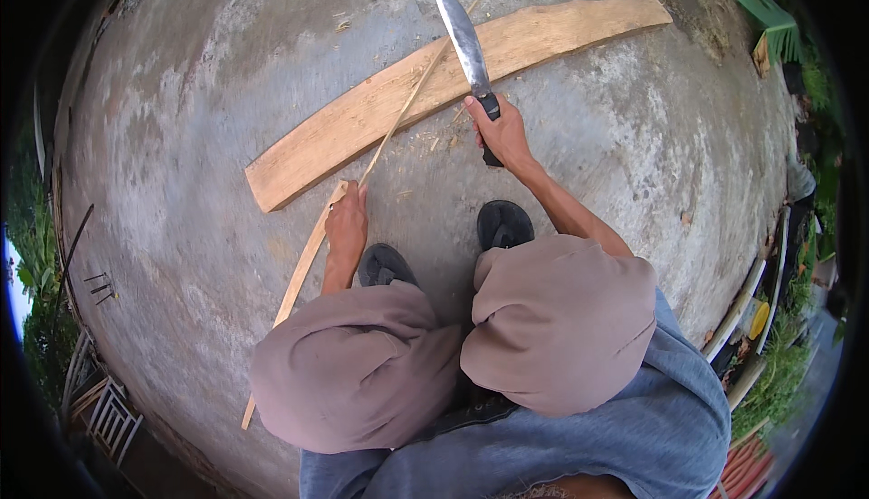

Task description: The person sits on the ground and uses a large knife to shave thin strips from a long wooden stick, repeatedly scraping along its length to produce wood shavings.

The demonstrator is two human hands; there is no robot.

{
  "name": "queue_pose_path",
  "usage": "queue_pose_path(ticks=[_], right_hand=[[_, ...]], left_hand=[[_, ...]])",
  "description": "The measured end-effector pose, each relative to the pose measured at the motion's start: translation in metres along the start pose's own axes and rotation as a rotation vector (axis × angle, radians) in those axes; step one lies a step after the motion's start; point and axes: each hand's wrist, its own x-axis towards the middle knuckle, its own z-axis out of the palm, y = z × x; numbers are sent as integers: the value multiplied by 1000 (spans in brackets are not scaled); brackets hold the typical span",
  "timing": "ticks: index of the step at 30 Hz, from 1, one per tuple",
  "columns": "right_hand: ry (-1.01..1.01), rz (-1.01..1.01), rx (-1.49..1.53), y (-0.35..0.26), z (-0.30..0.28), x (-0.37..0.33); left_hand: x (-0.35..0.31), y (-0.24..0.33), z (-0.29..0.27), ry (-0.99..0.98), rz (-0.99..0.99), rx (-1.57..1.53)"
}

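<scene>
So, the left hand (346, 225) grips a wooden strip (305, 265), the right hand (507, 134) a knife (466, 49)

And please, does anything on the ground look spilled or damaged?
Some pale wood chips lie scattered on the concrete around the plank; they look untidy, though probably just cutting waste. I see no clear damage.

A big knife (464, 42) with a shiny, wide blade and black handle points away and slightly left, a long tan board (317, 148) lies flat (one skinny stick (405, 111) crosses over it), and a wider wood strip (306, 263) slants back leftward.
</scene>
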Motion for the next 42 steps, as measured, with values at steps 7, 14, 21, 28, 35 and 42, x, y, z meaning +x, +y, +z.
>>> queue_pose_path(ticks=[7, 14, 21, 28, 35, 42], right_hand=[[-90, -17, -166, 6, -8, -3], [-186, -49, -299, 8, -4, 2], [-249, 12, -237, 6, -1, -2], [-83, -444, -555, 14, -4, -27], [-113, -646, -794, -3, -6, -41], [-60, -519, -1006, 14, -5, -22]], left_hand=[[4, 4, -2, -50, -13, -28], [-3, 1, -10, -116, -99, 20], [-1, 4, -11, -109, -88, -38], [1, 24, -2, -63, -67, -86], [-2, 30, -2, -160, -153, -84], [0, 30, 4, -129, -128, -79]])
